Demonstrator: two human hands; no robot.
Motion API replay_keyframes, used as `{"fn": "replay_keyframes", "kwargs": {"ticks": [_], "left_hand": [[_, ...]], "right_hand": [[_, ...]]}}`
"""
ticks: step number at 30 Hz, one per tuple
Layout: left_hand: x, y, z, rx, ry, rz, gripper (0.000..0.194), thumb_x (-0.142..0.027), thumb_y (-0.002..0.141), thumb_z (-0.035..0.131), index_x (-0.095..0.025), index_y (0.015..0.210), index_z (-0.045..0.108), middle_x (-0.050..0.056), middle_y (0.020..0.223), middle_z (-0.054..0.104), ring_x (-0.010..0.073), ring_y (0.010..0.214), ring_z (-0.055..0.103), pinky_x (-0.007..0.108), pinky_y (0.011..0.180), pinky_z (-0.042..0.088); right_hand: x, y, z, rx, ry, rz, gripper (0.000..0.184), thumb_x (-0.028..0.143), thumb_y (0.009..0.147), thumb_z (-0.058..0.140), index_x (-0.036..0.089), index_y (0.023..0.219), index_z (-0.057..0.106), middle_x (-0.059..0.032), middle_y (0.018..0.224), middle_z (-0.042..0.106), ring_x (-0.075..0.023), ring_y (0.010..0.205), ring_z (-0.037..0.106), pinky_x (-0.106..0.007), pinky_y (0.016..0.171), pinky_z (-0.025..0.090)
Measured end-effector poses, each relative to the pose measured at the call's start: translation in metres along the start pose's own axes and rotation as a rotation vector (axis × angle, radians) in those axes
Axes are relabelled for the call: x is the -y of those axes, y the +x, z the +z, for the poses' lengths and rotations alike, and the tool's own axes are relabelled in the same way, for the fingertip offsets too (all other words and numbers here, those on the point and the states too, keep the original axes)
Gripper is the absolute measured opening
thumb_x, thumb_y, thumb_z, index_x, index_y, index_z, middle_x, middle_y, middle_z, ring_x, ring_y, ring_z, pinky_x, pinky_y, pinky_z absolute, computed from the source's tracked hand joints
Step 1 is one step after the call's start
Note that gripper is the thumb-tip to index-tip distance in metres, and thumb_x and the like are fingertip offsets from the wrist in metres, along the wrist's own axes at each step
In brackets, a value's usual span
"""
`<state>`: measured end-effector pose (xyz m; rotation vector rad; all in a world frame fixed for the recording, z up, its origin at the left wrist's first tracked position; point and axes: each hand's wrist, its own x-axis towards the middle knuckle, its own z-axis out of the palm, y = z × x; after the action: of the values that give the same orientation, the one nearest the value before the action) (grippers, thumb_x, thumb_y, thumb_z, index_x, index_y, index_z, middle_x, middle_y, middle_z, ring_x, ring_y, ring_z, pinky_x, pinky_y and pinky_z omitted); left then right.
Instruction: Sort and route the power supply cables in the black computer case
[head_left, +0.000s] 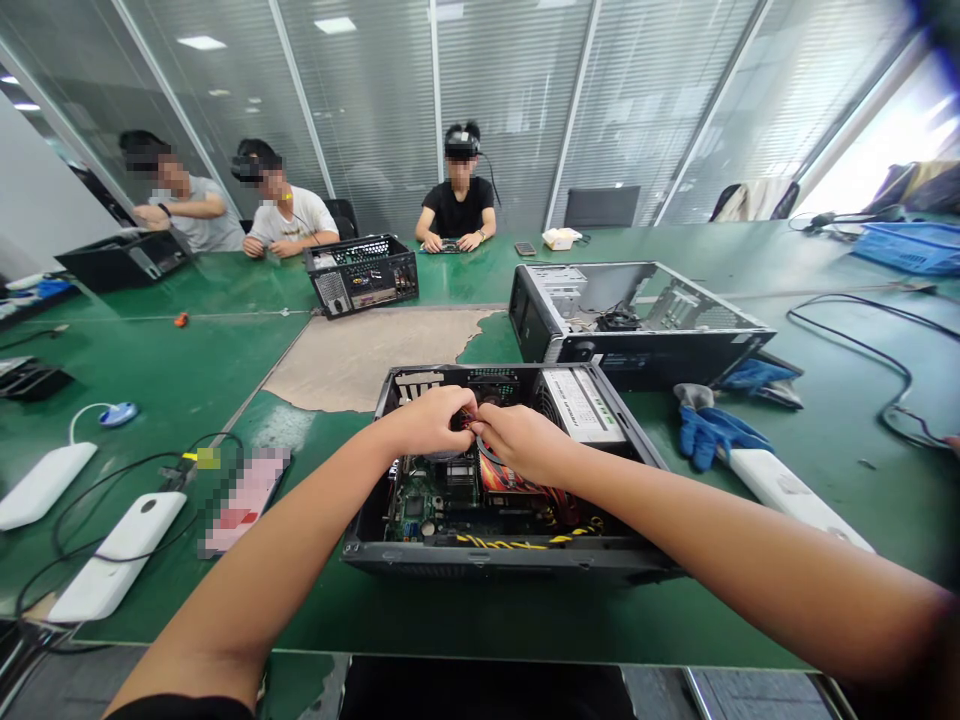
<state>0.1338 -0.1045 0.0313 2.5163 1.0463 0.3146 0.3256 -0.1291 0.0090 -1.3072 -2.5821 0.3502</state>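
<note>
An open black computer case (390,555) lies on the green table in front of me, with its motherboard (420,495), power supply (577,405) and yellow-and-black cables (510,543) showing. Both my hands are inside it, close together near the middle. My left hand (429,420) has its fingers curled and pinched around a bundle of red and black wires (471,422). My right hand (523,440) is closed on the same wires, touching the left hand's fingertips.
A second open grey case (637,320) stands behind at right, blue gloves (712,430) beside it. A smaller black case (364,272) sits further back. White devices (112,555) and cables lie at left. Three people sit along the far side.
</note>
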Motion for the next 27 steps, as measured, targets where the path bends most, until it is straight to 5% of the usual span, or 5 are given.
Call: {"fn": "replay_keyframes", "kwargs": {"ticks": [27], "left_hand": [[-0.0042, -0.0009, -0.0026, -0.023, -0.034, -0.019, 0.024, -0.028, 0.072, 0.056, -0.017, 0.093, 0.058, 0.006, 0.095, 0.061, 0.0178, 0.083, 0.055, 0.03, 0.075, 0.043]], "right_hand": [[0.005, -0.0019, -0.0094, -0.007, 0.121, 0.044, 0.022, 0.029, 0.099, 0.037, 0.019, 0.094, 0.056, -0.0038, 0.071, 0.062, -0.0158, 0.062, 0.052, -0.026, 0.059, 0.027]]}}
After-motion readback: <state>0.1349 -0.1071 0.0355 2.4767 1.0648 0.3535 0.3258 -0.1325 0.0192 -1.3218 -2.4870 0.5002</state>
